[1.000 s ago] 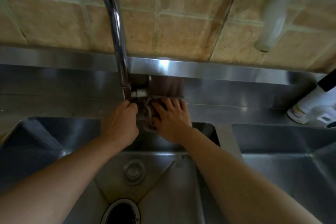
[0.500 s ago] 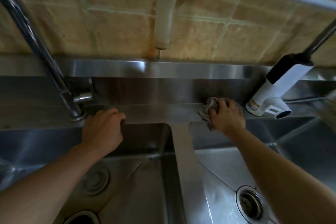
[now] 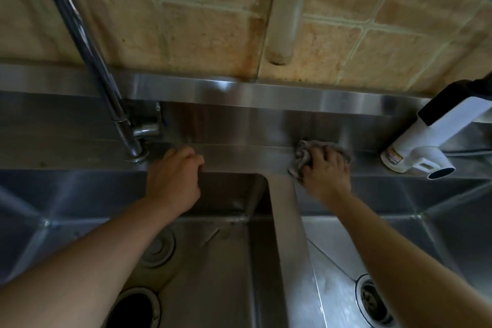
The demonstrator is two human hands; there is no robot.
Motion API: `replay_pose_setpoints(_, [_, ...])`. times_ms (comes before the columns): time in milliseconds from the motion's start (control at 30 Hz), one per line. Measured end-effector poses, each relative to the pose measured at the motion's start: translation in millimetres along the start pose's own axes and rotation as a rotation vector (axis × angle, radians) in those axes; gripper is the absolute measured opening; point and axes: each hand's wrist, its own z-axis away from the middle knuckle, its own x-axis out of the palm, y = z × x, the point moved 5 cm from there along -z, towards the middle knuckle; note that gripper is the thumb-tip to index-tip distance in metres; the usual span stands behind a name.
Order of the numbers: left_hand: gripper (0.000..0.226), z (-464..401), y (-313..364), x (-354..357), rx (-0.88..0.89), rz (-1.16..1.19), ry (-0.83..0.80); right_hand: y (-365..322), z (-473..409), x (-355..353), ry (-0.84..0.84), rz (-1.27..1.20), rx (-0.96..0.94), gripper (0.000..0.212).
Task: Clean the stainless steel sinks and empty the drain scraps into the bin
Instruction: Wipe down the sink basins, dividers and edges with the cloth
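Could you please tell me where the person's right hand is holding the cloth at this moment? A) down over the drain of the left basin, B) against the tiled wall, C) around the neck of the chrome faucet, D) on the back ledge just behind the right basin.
D: the right hand presses the grey cloth onto the steel back ledge behind the right basin, beside the divider.

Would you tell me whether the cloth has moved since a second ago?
Yes. The cloth went rightward along the ledge, from the chrome faucet towards the white faucet.
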Motion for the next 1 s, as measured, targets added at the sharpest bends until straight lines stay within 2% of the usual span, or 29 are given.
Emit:
replay_pose_setpoints(100, [0.049,0.7,-5.4,-0.5,0.026,0.028,-0.058,-63.1,11.1,9.7,-0.073,-0.009,-0.248,0.046])
replay_pose_setpoints(200, [0.055,1.3,-10.2,0.4,0.025,0.048,-0.118,-104.3,10.1,13.2,-0.09,0.059,-0.329,0.045])
replay_pose_setpoints(300, [0.057,2.3,-10.3,1.5,0.009,0.024,-0.15,-107.3,13.0,17.0,-0.104,0.091,-0.309,0.048])
replay_pose_setpoints(467, [0.071,8.0,-12.8,2.9,0.035,-0.052,-0.251,-80.9,67.0,21.8,-0.179,0.061,-0.261,0.069])
replay_pose_setpoints(600, [0.067,13.6,-4.7,-1.1,0.034,-0.087,-0.288,-59.8,139.1,18.7,-0.2,-0.034,-0.157,0.067])
replay_pose_setpoints(667, [0.065,17.3,12.9,-0.8,0.096,-0.066,-0.254,-53.0,176.0,17.0,-0.19,-0.043,-0.13,0.082])
replay_pose_setpoints(733, [0.072,18.8,38.7,4.0,0.206,-0.019,-0.255,-47.8,204.3,18.0,-0.19,-0.04,-0.093,0.088])
replay_pose_setpoints(800, [0.078,19.2,64.9,10.8,0.287,0.019,-0.295,-46.6,220.2,16.7,-0.187,-0.071,-0.056,0.089])
replay_pose_setpoints(867, [0.077,19.4,82.1,16.2,0.324,0.023,-0.319,-46.4,221.7,15.6,-0.168,-0.088,-0.036,0.079])
replay_pose_setpoints(1000, [0.071,23.0,87.4,22.5,0.363,-0.115,-0.323,-46.0,195.0,16.1,-0.181,-0.078,-0.003,0.077])
